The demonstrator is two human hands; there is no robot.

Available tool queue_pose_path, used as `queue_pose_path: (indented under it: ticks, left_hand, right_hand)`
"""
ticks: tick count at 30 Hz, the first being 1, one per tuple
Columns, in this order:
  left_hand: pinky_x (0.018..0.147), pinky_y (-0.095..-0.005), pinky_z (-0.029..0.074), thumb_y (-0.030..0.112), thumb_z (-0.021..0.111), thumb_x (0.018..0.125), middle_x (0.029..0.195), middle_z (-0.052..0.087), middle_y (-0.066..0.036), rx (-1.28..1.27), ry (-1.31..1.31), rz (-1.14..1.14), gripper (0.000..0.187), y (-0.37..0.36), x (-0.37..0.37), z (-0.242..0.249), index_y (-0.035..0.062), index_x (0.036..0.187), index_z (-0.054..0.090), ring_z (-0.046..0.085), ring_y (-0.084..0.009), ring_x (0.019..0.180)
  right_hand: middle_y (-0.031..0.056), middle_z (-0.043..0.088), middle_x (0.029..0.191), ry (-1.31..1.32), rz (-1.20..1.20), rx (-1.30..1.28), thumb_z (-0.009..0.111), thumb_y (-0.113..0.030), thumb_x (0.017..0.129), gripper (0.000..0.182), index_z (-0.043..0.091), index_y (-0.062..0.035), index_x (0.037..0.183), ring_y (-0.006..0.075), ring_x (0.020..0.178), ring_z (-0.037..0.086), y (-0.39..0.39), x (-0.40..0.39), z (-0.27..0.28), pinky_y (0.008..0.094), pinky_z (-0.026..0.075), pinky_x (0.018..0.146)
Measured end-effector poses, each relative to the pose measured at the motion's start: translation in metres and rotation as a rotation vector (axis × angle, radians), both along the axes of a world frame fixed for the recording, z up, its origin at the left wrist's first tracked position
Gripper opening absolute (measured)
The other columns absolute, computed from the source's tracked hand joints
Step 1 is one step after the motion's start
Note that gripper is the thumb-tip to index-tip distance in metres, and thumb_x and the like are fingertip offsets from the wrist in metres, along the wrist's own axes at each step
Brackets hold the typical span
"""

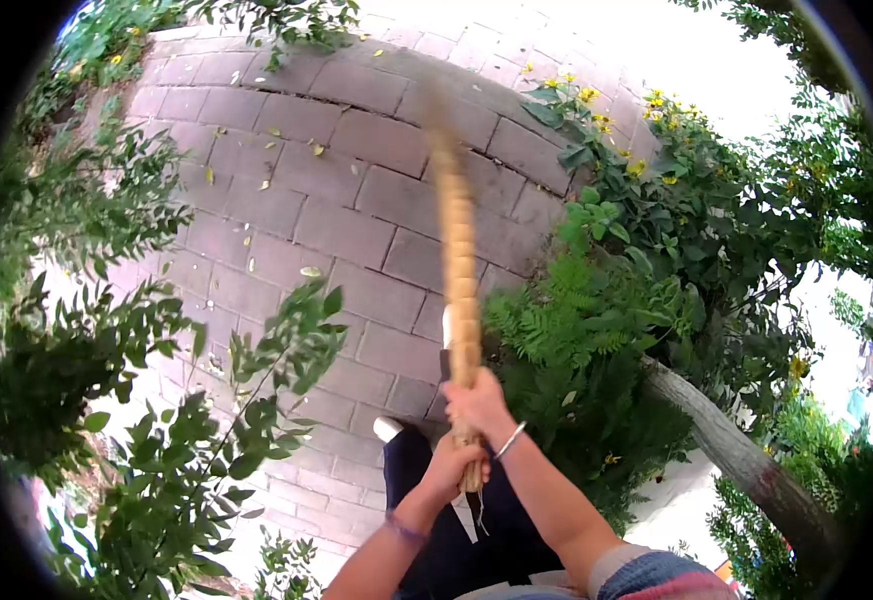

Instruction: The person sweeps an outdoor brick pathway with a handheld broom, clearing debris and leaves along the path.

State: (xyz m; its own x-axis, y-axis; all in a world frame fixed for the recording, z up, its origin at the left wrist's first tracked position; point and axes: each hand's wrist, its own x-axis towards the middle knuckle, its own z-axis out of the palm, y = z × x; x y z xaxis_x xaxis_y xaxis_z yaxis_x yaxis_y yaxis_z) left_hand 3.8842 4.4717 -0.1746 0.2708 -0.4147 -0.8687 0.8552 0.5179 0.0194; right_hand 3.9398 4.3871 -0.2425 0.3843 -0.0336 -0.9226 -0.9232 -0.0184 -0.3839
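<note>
Both fists grip a long straw-coloured broom (462, 270) with a ribbed, bound handle. My right hand (481, 402) wraps the handle higher up, and a thin bracelet circles that wrist. Just below it, near the butt end, my left hand (453, 466) is closed round the same handle. Loose strands hang from the butt under my fingers. The broom points away from me over the brick paving (356, 215), its far end smeared by motion.
Leafy shrubs (156, 480) crowd the left side. Ferns (566, 310), yellow flowers (586, 95) and a slanting tree trunk (726, 440) stand on the right. Small fallen leaves (311, 271) dot the bricks. My white shoe (387, 428) shows left of the broom.
</note>
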Motion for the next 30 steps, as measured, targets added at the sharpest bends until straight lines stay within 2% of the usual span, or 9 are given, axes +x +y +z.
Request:
queue_pose_path:
  ticks: [3,5,10,15,19,23,25,27,30]
  left_hand:
    - [0.040,-0.0266,0.045,0.003,0.053,0.070,0.058,0.053,-0.008,-0.060,-0.031,-0.224,0.013,-0.026,0.070,-0.037,0.0020,0.082,0.048,0.052,-0.0165,0.044]
    - [0.039,-0.0253,0.043,0.005,0.054,0.070,0.057,0.053,-0.007,-0.088,0.072,-0.233,0.014,-0.038,0.100,-0.072,0.0017,0.082,0.049,0.051,-0.0154,0.043]
    - [0.039,-0.0265,0.044,0.000,0.049,0.071,0.059,0.050,-0.006,0.155,0.168,0.212,0.017,-0.016,0.050,-0.043,0.0021,0.088,0.046,0.050,-0.0157,0.044]
    - [0.044,-0.0288,0.049,-0.003,0.045,0.075,0.065,0.051,-0.007,0.405,0.133,0.473,0.018,-0.050,0.055,0.004,0.0012,0.092,0.044,0.053,-0.0176,0.049]
    - [0.045,-0.0289,0.048,-0.003,0.045,0.075,0.066,0.053,-0.008,0.232,0.026,0.215,0.017,-0.046,0.065,0.007,0.0009,0.092,0.046,0.054,-0.0175,0.050]
    - [0.043,-0.0275,0.046,0.002,0.052,0.072,0.062,0.052,-0.007,-0.001,0.106,-0.129,0.009,-0.034,0.111,-0.014,0.0016,0.081,0.049,0.052,-0.0160,0.048]
    - [0.040,-0.0276,0.045,0.004,0.054,0.071,0.061,0.051,-0.006,-0.076,0.105,-0.262,0.014,-0.031,0.135,-0.050,0.0009,0.084,0.047,0.051,-0.0160,0.045]
    - [0.041,-0.0259,0.043,0.005,0.054,0.070,0.061,0.050,-0.005,-0.039,0.192,-0.141,0.011,-0.015,0.146,-0.066,0.0014,0.079,0.048,0.050,-0.0147,0.046]
    - [0.041,-0.0248,0.040,0.003,0.049,0.073,0.062,0.049,-0.004,0.126,0.192,0.134,0.007,0.048,0.109,-0.046,0.0028,0.080,0.047,0.047,-0.0129,0.046]
  right_hand:
    - [0.0071,0.053,0.059,0.088,-0.223,-0.047,0.060,-0.013,0.080,0.018,0.049,-0.0015,0.070,0.0174,0.043,0.052,-0.053,0.052,-0.024,0.0312,0.046,0.040]
    - [0.0095,0.055,0.058,0.088,-0.394,-0.009,0.060,-0.011,0.079,0.016,0.051,0.0020,0.076,0.0211,0.044,0.055,-0.069,0.076,-0.055,0.0335,0.046,0.040]
    - [0.0107,0.059,0.058,0.053,0.353,0.056,0.063,-0.012,0.071,0.016,0.058,0.0027,0.066,0.0191,0.050,0.060,-0.004,0.075,-0.043,0.0309,0.049,0.046]
    - [0.0087,0.058,0.060,-0.006,0.508,0.509,0.067,-0.016,0.070,0.023,0.053,0.0016,0.074,0.0172,0.050,0.058,0.017,0.081,-0.012,0.0314,0.046,0.046]
    - [0.0073,0.056,0.069,0.032,0.168,0.277,0.067,-0.012,0.072,0.034,0.046,0.0022,0.094,0.0151,0.051,0.057,-0.009,0.098,0.021,0.0286,0.047,0.045]
    - [0.0095,0.056,0.068,0.105,-0.125,-0.144,0.065,-0.008,0.074,0.026,0.047,0.0033,0.089,0.0173,0.047,0.056,-0.044,0.100,-0.006,0.0299,0.046,0.040]
    - [0.0082,0.055,0.060,0.106,-0.224,-0.045,0.061,-0.014,0.079,0.019,0.052,0.0001,0.071,0.0165,0.047,0.054,-0.060,0.113,-0.031,0.0306,0.046,0.041]
    - [0.0073,0.054,0.058,0.191,-0.287,0.015,0.062,-0.013,0.079,0.016,0.053,-0.0012,0.073,0.0169,0.049,0.055,-0.037,0.130,-0.050,0.0311,0.046,0.043]
    - [0.0113,0.060,0.063,0.058,0.462,-0.142,0.066,-0.013,0.068,0.023,0.058,0.0074,0.070,0.0198,0.055,0.059,0.048,0.125,-0.050,0.0333,0.048,0.049]
